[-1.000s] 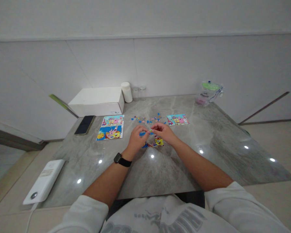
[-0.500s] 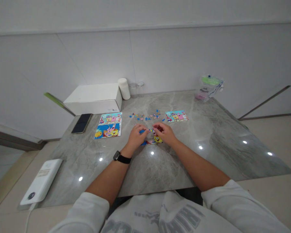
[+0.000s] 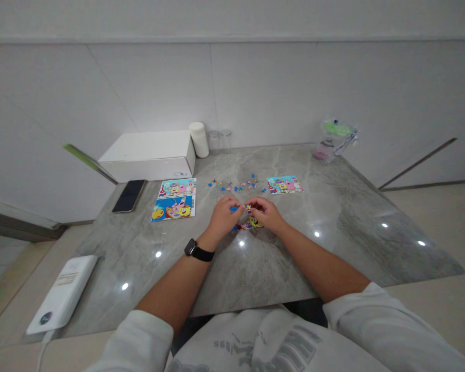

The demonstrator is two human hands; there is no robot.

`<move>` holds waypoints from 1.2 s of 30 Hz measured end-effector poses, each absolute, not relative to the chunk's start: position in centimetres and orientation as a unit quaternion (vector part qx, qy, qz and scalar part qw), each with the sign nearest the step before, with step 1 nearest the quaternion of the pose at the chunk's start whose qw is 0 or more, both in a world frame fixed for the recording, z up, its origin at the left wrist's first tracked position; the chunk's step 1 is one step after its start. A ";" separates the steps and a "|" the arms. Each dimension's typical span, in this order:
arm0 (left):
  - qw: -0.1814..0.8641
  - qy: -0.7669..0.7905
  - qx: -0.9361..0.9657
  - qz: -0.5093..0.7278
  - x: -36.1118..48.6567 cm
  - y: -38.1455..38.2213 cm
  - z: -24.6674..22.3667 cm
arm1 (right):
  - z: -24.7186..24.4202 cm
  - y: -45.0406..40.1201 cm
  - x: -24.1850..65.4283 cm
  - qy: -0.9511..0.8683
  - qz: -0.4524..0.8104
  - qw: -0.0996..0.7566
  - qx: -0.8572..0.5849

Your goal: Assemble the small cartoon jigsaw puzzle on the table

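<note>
Over a partly joined jigsaw puzzle my two hands meet, fingertips almost touching. Between the thumb and fingers of my right hand is a small yellow and purple puzzle piece. My left hand, with a black watch on its wrist, is closed in a pinch beside that piece; what its fingertips hold is hidden. Part of the joined puzzle is covered by the hands. Several loose puzzle pieces, mostly blue, lie scattered just beyond them.
Left of the hands lies a cartoon picture sheet, with a phone beside it. A smaller picture card is at right. Along the back stand a white box, a white bottle, glasses and a plastic bag. A power bank lies front left.
Both hands have shifted slightly to the right in the view and remain close together. The yellow and purple piece now shows more plainly at my right fingertips. The loose pieces lie as before.
</note>
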State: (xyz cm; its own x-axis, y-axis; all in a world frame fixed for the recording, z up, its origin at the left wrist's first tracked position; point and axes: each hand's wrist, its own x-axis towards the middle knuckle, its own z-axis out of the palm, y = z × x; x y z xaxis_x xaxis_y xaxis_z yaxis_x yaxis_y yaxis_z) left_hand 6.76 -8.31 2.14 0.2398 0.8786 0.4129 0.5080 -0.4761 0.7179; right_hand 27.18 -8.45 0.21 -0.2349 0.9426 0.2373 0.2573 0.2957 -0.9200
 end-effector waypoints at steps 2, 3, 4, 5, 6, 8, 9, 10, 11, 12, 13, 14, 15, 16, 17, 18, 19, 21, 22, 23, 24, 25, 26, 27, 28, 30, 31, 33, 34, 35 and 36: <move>0.224 0.451 0.762 0.408 6.8 -8.2 2.0 | 0.2 -8.5 27.2 -0.672 0.413 0.433 -0.436; 0.223 0.448 0.764 0.407 6.8 -8.2 1.9 | 0.2 -8.5 27.2 -0.672 0.418 0.432 -0.433; 0.222 0.449 0.764 0.407 6.8 -8.2 1.7 | 0.2 -8.5 27.2 -0.673 0.418 0.430 -0.432; 0.223 0.450 0.763 0.407 6.8 -8.2 1.6 | 0.2 -8.6 27.1 -0.676 0.413 0.427 -0.435; 0.226 0.451 0.762 0.406 6.8 -8.2 1.4 | 0.3 -8.6 27.1 -0.678 0.407 0.424 -0.441; 0.234 0.450 0.760 0.405 6.6 -8.3 1.0 | 0.3 -8.5 27.0 -0.673 0.400 0.421 -0.458; 0.237 0.449 0.760 0.406 6.4 -8.4 0.8 | 0.3 -8.4 26.9 -0.665 0.402 0.424 -0.466; 0.236 0.447 0.760 0.408 6.2 -8.4 0.6 | 0.2 -8.3 27.0 -0.654 0.406 0.430 -0.473; 0.232 0.446 0.760 0.412 6.0 -8.4 0.4 | 0.1 -8.2 27.0 -0.642 0.410 0.437 -0.478; 0.225 0.447 0.759 0.417 5.8 -8.3 0.3 | 0.1 -8.1 27.0 -0.631 0.412 0.445 -0.484; 0.216 0.452 0.757 0.420 5.6 -8.3 0.2 | 0.0 -8.0 27.1 -0.621 0.412 0.453 -0.489; 0.205 0.459 0.755 0.422 5.4 -8.3 0.1 | 0.0 -7.9 27.2 -0.614 0.412 0.458 -0.493; 0.193 0.468 0.753 0.420 5.3 -8.3 0.1 | -0.1 -7.9 27.2 -0.610 0.411 0.461 -0.496; 0.181 0.478 0.751 0.417 5.2 -8.3 0.1 | -0.1 -7.9 27.2 -0.608 0.410 0.463 -0.498; 0.170 0.487 0.751 0.413 5.2 -8.4 0.1 | -0.2 -7.9 27.2 -0.609 0.410 0.462 -0.498; 0.161 0.492 0.752 0.408 5.3 -8.5 0.2 | -0.2 -8.0 27.2 -0.610 0.411 0.461 -0.496; 0.156 0.492 0.755 0.405 5.3 -8.6 0.2 | -0.3 -8.1 27.1 -0.613 0.411 0.460 -0.494; 0.155 0.479 0.765 0.402 5.5 -8.9 0.3 | -0.4 -8.2 27.0 -0.624 0.406 0.457 -0.487; 0.158 0.470 0.770 0.402 5.6 -9.0 0.3 | -0.4 -8.3 26.9 -0.631 0.401 0.455 -0.483; 0.161 0.462 0.774 0.402 5.7 -9.0 0.3 | -0.4 -8.3 26.8 -0.639 0.393 0.452 -0.482; 0.164 0.457 0.776 0.403 5.7 -9.0 0.3 | -0.3 -8.4 26.7 -0.647 0.386 0.449 -0.481; 0.168 0.453 0.776 0.405 5.8 -9.0 0.2 | -0.3 -8.4 26.6 -0.654 0.380 0.444 -0.480; 0.171 0.452 0.775 0.408 5.8 -9.0 0.2 | -0.2 -8.5 26.5 -0.660 0.375 0.441 -0.479; 0.175 0.450 0.773 0.410 5.8 -8.9 0.1 | -0.1 -8.6 26.4 -0.664 0.373 0.438 -0.477; 0.176 0.449 0.772 0.413 5.8 -8.8 0.1 | 0.0 -8.6 26.3 -0.668 0.370 0.438 -0.474; 0.176 0.448 0.771 0.417 5.8 -8.7 0.1 | 0.1 -8.7 26.2 -0.671 0.364 0.444 -0.470; 0.176 0.449 0.770 0.418 5.7 -8.7 0.2 | 0.1 -8.7 26.2 -0.670 0.359 0.448 -0.471; 0.176 0.454 0.765 0.422 5.7 -8.7 0.3 | 0.0 -8.6 26.4 -0.665 0.345 0.456 -0.481; 0.177 0.456 0.763 0.423 5.6 -8.7 0.4 | -0.1 -8.5 26.5 -0.664 0.335 0.459 -0.487; 0.178 0.458 0.761 0.423 5.6 -8.7 0.5 | -0.2 -8.4 26.6 -0.665 0.322 0.461 -0.491; 0.178 0.458 0.761 0.423 5.6 -8.8 0.5 | -0.3 -8.3 26.7 -0.668 0.310 0.463 -0.493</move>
